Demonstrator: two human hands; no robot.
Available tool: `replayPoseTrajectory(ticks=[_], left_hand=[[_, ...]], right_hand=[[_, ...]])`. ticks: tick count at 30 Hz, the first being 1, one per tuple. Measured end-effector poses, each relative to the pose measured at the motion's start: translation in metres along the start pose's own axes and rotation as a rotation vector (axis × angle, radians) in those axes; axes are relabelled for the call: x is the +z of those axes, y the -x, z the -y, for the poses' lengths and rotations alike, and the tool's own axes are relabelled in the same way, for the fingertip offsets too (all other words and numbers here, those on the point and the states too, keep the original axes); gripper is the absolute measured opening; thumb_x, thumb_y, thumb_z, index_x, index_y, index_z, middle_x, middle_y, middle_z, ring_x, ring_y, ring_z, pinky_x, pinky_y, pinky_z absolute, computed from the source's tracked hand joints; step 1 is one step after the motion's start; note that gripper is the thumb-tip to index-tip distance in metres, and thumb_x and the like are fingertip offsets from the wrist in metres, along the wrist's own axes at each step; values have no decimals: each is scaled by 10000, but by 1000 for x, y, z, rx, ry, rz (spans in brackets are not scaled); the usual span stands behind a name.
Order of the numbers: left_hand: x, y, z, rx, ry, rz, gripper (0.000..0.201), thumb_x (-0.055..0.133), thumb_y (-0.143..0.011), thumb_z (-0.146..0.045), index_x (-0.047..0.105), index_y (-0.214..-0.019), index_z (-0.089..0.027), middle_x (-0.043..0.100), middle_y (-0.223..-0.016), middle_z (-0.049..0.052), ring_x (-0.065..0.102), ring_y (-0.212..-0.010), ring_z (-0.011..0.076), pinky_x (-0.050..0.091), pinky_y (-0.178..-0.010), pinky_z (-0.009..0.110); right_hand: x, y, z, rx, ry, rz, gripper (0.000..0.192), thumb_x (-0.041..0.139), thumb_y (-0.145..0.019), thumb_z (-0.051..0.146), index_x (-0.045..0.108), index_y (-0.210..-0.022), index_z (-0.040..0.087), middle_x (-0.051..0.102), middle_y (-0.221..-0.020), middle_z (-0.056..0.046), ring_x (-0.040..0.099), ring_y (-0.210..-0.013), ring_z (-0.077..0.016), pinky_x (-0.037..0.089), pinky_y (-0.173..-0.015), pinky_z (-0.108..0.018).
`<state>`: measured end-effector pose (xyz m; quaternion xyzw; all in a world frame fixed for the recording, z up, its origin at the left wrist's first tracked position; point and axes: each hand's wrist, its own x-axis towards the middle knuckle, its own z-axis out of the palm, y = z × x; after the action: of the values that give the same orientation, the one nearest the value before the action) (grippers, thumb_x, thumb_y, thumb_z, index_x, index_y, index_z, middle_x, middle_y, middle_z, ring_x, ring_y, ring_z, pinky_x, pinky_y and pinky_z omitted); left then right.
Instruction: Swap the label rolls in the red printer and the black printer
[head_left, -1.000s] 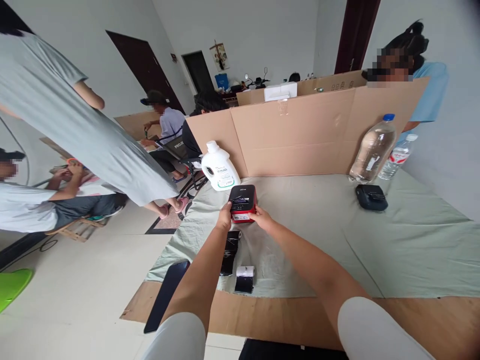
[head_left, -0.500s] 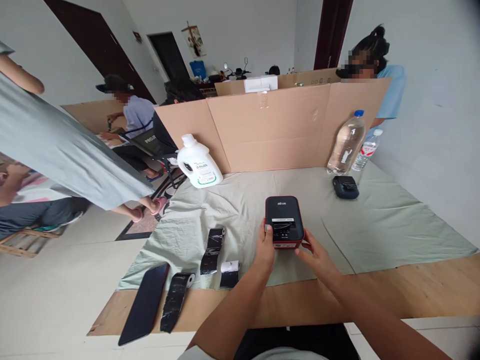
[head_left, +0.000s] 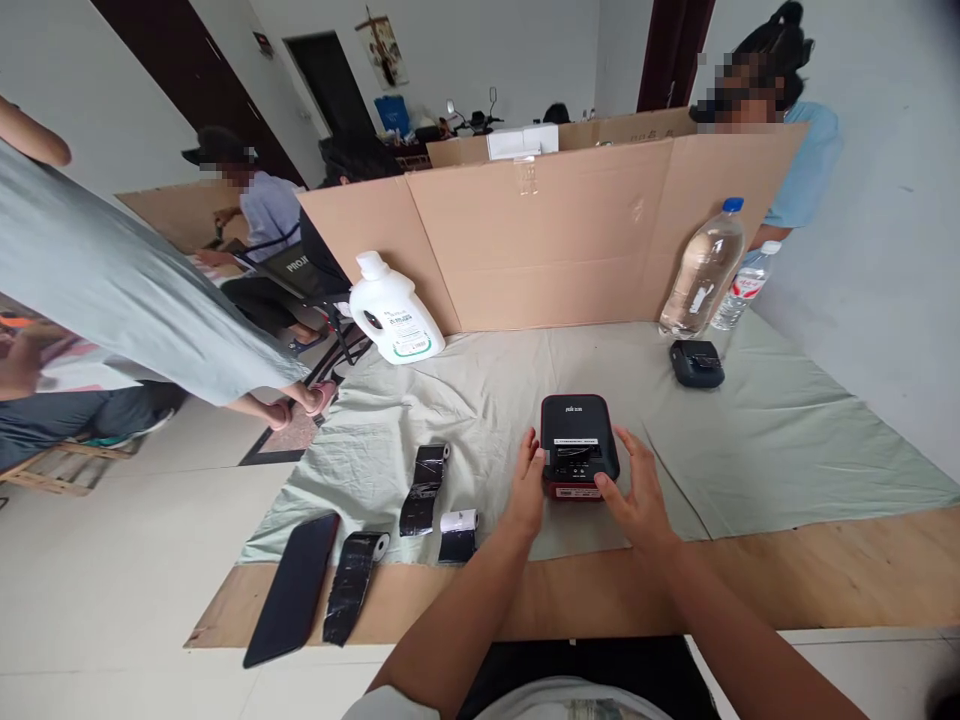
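A black and red label printer lies on the green cloth in front of me. My left hand is at its left side with the fingers stretched forward, close to the casing. On the other side, my right hand has thumb and fingers spread around the right front corner; the thumb is near the top edge. Neither hand grips the printer, though light contact is hard to judge. To the left lie three small rolls with black strips: an upper roll, a short roll and a lower-left roll.
A dark phone-like slab overhangs the table's front left edge. A white jug stands before the cardboard screen. At the back right are a large bottle, a small bottle and a small black device. People are around.
My right hand has come up along the printer's right side, its fingers spreading wider. My left hand has loosened from the left side. The camera view has shifted slightly.
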<state>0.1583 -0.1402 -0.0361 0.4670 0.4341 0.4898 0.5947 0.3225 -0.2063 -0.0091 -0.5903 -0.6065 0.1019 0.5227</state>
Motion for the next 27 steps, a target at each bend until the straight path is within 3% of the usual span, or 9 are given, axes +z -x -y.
replayPoseTrajectory(ticks=[2, 5, 9, 13, 19, 23, 27], left_hand=[[-4, -11, -10, 75, 24, 49, 567, 510, -887, -407, 410, -1431, -282, 275, -1578, 3, 207, -1467, 241, 223, -1194, 412], [-11, -27, -21, 241, -19, 270, 524, 539, -819, -295, 537, -1341, -250, 279, -1576, 4, 184, -1472, 253, 181, -1203, 420], [-16, -39, -25, 326, -93, 385, 528, 526, -724, -202, 619, -1243, -228, 364, -1536, 26, 224, -1456, 271, 159, -1202, 455], [-16, -41, -22, 340, -113, 376, 547, 499, -668, -164, 634, -1194, -223, 384, -1519, 23, 233, -1449, 275, 176, -1194, 463], [-10, -39, -19, 281, -25, 343, 624, 477, -629, -141, 566, -1241, -222, 399, -1491, 21, 262, -1430, 269, 211, -1185, 454], [-5, -36, -16, 203, 81, 316, 716, 479, -647, -132, 434, -1352, -250, 398, -1487, 23, 347, -1379, 272, 298, -1142, 454], [-3, -36, -15, 277, 79, 298, 724, 517, -660, -144, 400, -1361, -279, 261, -1563, -1, 213, -1445, 259, 233, -1171, 422]], right_hand=[[5, -9, 3, -138, -38, 6, 568, 506, -905, 399, 357, -1429, 238, 569, -1311, -107, 399, -1341, -285, 358, -1090, -550], [15, -13, 2, -251, -78, -40, 371, 486, -912, 332, 518, -1269, 235, 689, -1008, -67, 519, -1192, -263, 404, -1031, -519], [26, -11, -4, -288, -4, -154, 125, 557, -869, 247, 620, -977, 242, 654, -779, -20, 575, -915, -227, 445, -925, -473], [31, -10, -7, -264, 59, -213, 104, 571, -842, 230, 618, -934, 239, 624, -889, -37, 554, -923, -214, 452, -890, -449], [39, -5, -15, -32, -79, -226, 467, 548, -840, 327, 452, -1283, 215, 446, -1358, -139, 437, -1266, -289, 386, -1039, -562], [43, -1, -19, 51, -166, -203, 596, 557, -837, 325, 355, -1388, 219, 406, -1425, -140, 414, -1315, -280, 386, -1068, -535], [46, 1, -20, 89, -215, -199, 658, 561, -838, 328, 303, -1435, 225, 399, -1436, -136, 416, -1325, -268, 378, -1092, -519]])
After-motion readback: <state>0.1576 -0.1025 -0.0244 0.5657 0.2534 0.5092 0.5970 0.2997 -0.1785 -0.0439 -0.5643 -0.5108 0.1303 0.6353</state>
